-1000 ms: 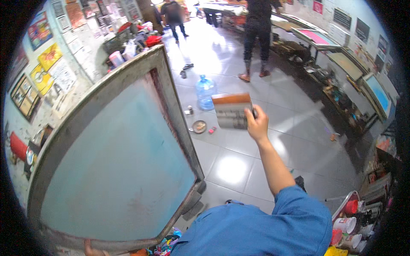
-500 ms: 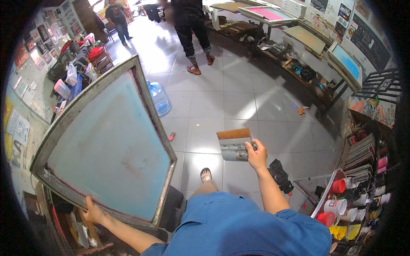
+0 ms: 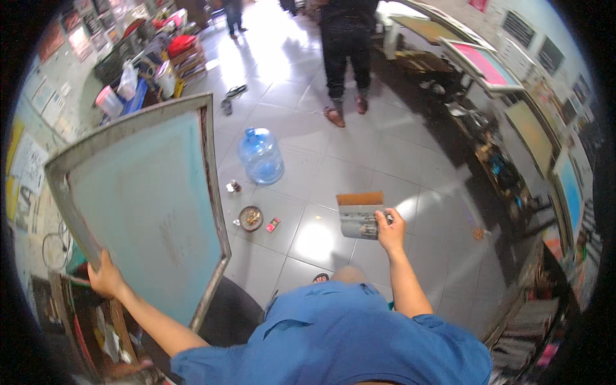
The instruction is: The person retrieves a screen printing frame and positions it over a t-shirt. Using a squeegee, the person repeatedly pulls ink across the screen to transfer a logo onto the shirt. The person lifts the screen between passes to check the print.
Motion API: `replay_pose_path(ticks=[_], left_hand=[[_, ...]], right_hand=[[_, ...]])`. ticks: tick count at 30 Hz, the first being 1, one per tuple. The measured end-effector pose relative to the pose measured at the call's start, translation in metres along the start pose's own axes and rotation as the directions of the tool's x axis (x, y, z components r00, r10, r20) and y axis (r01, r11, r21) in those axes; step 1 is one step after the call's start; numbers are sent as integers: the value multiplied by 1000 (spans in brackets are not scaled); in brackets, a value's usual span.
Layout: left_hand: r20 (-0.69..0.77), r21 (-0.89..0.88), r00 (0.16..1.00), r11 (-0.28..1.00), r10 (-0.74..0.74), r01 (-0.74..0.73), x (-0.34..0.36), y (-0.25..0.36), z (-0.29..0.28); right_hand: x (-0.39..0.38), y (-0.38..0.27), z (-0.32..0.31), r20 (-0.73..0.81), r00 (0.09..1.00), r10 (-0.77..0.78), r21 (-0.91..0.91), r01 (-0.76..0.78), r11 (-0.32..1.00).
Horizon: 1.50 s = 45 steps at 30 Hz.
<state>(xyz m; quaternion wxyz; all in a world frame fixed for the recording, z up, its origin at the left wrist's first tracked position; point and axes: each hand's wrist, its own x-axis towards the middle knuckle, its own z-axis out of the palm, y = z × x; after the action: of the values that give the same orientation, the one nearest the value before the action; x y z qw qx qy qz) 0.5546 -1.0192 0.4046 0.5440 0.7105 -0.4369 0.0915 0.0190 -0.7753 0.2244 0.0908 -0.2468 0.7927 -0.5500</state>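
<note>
My left hand (image 3: 108, 279) grips the lower left edge of a large screen printing frame (image 3: 144, 183), its fingers wrapped round the rim. The frame is tilted up on my left, with pale blue-grey mesh and a worn grey border. A dark smudge marks the middle of the mesh. Out in front on the right, my right hand (image 3: 392, 231) is closed on the right end of a squeegee (image 3: 357, 217). Its amber-brown blade points away from me, and dark stains cover its grey body. The squeegee is held above the tiled floor, apart from the frame.
A blue water jug (image 3: 261, 157) stands on the floor ahead, with a round ashtray (image 3: 251, 219) and a small red pack (image 3: 273, 224) nearer. Another person (image 3: 346, 58) stands beyond. Screens, one pink (image 3: 481, 63), line the right wall; a cluttered shelf (image 3: 151, 70) is at left.
My view has turned leftward, so the jug and the standing person appear farther right. The ashtray has come into view beside the frame. Both hands keep their holds.
</note>
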Motion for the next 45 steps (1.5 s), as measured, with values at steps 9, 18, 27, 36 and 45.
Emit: replay_pose_path(ticks=[9,18,27,36,45], left_hand=[[-189,310,978,940,-85,142,18,137,149],[-404,290,898,906,-175,307,30,221,312],[-374,-114,887,962,-272,247,65,213,520],[-232,-349,895,892,-381,289,147,232,786],[-93,-334,926,888,-365,317,234,306,1038]], right_hand=[[247,7,83,157,986,-51,131,30,991],[510,-79,247,461,806,-371,-19,427,904],[667,-157,561,701,564,-436,-47,647,761],[810,-192,778,762,594,-257,-237,626,743],[1019,-157,920,443,893,-81,98,42,994]])
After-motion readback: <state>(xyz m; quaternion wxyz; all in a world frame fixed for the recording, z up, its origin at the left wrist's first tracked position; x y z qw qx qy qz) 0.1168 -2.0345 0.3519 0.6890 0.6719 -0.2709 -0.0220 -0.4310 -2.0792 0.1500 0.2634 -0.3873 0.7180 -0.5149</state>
